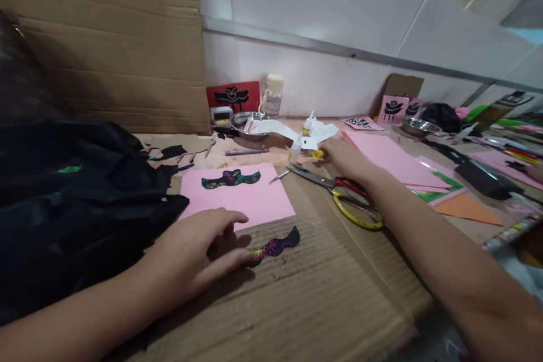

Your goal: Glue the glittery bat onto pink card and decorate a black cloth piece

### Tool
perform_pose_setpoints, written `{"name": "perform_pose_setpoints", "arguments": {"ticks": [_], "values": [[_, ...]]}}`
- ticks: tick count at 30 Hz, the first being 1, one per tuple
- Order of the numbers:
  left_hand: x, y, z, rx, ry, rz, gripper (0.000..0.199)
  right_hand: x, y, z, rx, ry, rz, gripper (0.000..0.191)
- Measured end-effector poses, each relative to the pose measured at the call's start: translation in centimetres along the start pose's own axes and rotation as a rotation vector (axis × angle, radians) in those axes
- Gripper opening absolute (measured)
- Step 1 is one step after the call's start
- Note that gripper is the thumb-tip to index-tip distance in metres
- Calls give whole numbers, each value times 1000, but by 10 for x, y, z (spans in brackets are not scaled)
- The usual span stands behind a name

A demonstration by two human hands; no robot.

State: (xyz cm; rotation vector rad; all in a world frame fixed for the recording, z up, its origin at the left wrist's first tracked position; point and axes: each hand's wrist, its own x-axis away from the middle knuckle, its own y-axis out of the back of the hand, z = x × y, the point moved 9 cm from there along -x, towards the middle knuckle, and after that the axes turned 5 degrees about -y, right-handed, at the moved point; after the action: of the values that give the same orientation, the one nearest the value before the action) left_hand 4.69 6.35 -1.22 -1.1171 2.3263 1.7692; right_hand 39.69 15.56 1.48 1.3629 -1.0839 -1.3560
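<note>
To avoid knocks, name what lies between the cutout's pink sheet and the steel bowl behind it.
Head view: a slender pen-like stick lies between the pink sheet and the steel bowl.

Left end of glittery strip (280, 246) hidden by thumb of left hand (189, 246). Right hand (341, 157) blurred; contact with yellow cap (318, 154) at fingertips unclear. Scissors (316, 177) below right hand, handle partly behind forearm. Black sheet (97, 181) beyond left hand, cut off by left edge.

A craft workspace, judging by the scissors (334, 182), pink paper (263, 201), glittery cut-out (276, 246) and decorated cards (393, 110)
</note>
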Motion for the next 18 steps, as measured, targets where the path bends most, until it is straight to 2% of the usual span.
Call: {"name": "perform_pose_setpoints", "arguments": {"ticks": [1,3,5,7,9,11,15,18], "values": [[-1,1,6,31,59,8,33,4,10,-4,-23,-36,-26,16],[-2,1,11,63,115,15,32,12,32,-11,-81,-114,-108,22],[-1,-1,11,83,118,19,33,17,49,-11,-148,-165,-201,35],[-1,-4,11,98,109,23,34,19,55,-4,-220,-195,-256,33],[-2,-5,12,104,107,25,35,19,49,10,-302,-188,-228,24],[-5,-4,12,99,107,28,36,20,38,32,-387,-141,-156,28],[-8,-4,9,97,86,49,35,34,19,86,-500,9,-24,36],[-4,-8,8,82,28,50,35,44,1,123,-493,141,103,26]]}}
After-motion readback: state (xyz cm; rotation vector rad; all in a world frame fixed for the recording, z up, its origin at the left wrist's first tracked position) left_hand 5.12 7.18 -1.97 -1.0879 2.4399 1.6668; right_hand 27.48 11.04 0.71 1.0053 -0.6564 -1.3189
